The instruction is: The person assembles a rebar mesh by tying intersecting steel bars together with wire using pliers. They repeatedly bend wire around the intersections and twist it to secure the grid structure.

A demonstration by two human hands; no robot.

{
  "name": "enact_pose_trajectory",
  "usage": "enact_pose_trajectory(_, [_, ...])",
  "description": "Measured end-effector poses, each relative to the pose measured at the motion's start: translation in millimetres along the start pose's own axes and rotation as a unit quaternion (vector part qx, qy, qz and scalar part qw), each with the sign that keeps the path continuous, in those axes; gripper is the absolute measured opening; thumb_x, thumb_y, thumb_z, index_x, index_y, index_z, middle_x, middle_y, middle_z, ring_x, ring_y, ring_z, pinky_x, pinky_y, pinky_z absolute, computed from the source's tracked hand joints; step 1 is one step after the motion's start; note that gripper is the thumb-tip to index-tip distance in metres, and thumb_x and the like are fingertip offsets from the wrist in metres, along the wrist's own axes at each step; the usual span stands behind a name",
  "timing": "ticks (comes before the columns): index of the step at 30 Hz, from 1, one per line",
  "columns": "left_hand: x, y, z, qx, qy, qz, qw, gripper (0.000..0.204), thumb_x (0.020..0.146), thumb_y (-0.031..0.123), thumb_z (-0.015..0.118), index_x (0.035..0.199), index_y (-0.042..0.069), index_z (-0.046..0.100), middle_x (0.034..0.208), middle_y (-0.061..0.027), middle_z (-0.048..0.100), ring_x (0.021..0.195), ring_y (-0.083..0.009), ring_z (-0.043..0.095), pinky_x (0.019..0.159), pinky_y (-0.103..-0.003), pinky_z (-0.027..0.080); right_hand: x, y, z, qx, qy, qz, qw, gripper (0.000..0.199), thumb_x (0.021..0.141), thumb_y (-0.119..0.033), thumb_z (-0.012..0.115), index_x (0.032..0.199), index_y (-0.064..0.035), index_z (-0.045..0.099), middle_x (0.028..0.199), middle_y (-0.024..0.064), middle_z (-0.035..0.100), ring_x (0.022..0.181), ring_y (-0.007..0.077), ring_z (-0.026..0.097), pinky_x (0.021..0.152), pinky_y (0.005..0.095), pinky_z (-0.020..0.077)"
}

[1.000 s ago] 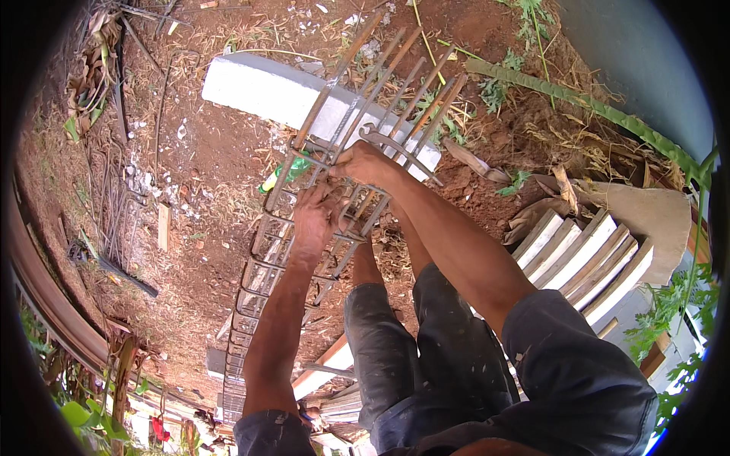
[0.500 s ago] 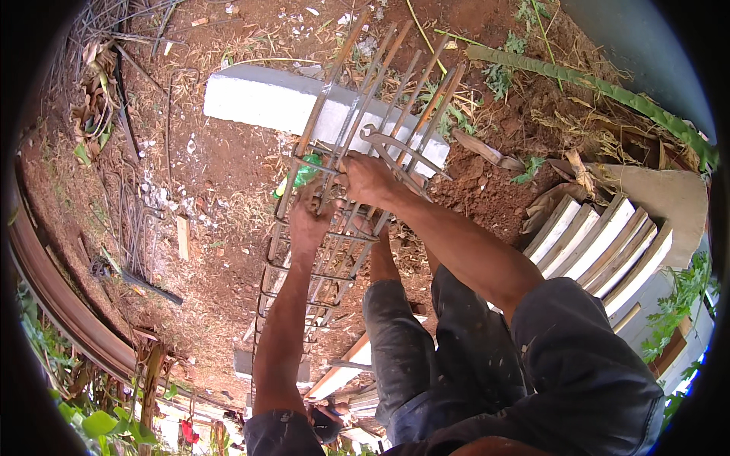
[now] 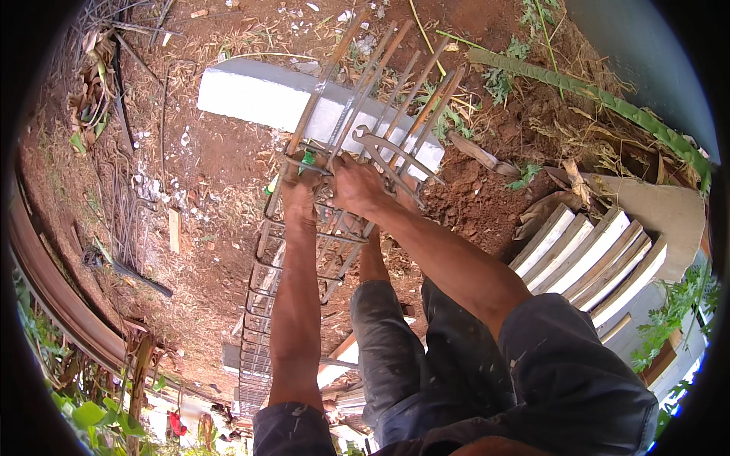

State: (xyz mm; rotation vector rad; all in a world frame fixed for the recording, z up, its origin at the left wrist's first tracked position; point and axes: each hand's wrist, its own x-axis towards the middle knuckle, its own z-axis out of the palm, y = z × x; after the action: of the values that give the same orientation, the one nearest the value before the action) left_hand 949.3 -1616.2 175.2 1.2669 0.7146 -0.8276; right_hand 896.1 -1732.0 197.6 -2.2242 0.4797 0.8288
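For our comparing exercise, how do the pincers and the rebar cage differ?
The pincers are short; the rebar cage is far longer. The pincers are a two-handled tool; the rebar cage is a many-barred frame. The pincers look grey; the rebar cage is partly rusty brown. Both look metal.

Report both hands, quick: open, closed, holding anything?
Left hand: at the rebar cage; open or closed cannot be told.
Right hand: at the cage, beside the pincers; grip cannot be told.
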Motion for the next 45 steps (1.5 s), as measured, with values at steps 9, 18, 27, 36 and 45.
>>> enact_pose_trajectory(9, [-21.7,1.7,-5.9,0.265,0.07,0.118,0.954,0.019,0.082,0.004,0.067,0.1,-0.003,0.07,0.081,-0.0098,0.069,0.068,-0.0124,0.059,0.065,-0.028,0.048,1.3,-2.8,-4.1,-0.016,-0.006,0.006,1.0,0.048,0.075,-0.018,0.071,0.112,0.0064,0.051,0.112,0.0229,0.057,0.1,0.037,0.063,0.086,0.0456,0.0523])
enact_pose_trajectory(18, [-34.8,-5.6,-12.9,0.602,0.03,0.387,0.698,0.011,0.085,0.009,0.065,0.094,0.006,0.069,0.09,-0.0119,0.067,0.078,-0.0307,0.066,0.065,-0.041,0.055,6.9,-18.7,-39.4,-0.028,-0.085,0.061,0.994,0.021,0.078,-0.014,0.066,0.087,0.0043,0.065,0.086,0.0247,0.068,0.086,0.0373,0.067,0.078,0.043,0.0536])
enact_pose_trajectory(27, [-40.0,33.9,17.8,0.483,0.047,0.111,0.867,0.02,0.075,0.013,0.072,0.091,0.002,0.073,0.096,-0.0211,0.069,0.08,-0.0357,0.067,0.074,-0.042,0.052,5.7,9.8,-41.1,0.318,-0.097,0.183,0.925,0.011,0.08,-0.003,0.059,0.079,0.0043,0.068,0.066,0.0089,0.063,0.051,0.0158,0.053,0.045,0.0327,0.0408])
enact_pose_trajectory(36, [-34.8,-45.5,17.8,0.289,0.201,0.293,0.889,0.025,0.073,0.006,0.069,0.097,-0.001,0.071,0.104,-0.0196,0.068,0.091,-0.0361,0.066,0.084,-0.042,0.05,21.3,-46.0,-46.4,-0.128,-0.111,-0.103,0.98,0.011,0.07,-0.009,0.067,0.072,0.002,0.067,0.074,0.0205,0.067,0.072,0.033,0.067,0.065,0.0413,0.0535])
enact_pose_trajectory(45, [-32.6,-28.4,16.0,0.336,0.163,0.302,0.877,0.017,0.07,0.0,0.068,0.086,0.003,0.073,0.094,-0.0181,0.069,0.08,-0.0335,0.065,0.075,-0.04,0.052,16.2,-34.6,-62.9,-0.21,-0.143,-0.107,0.961,0.015,0.076,-0.012,0.066,0.081,0.0009,0.071,0.077,0.0202,0.068,0.074,0.0295,0.069,0.068,0.0409,0.0554])
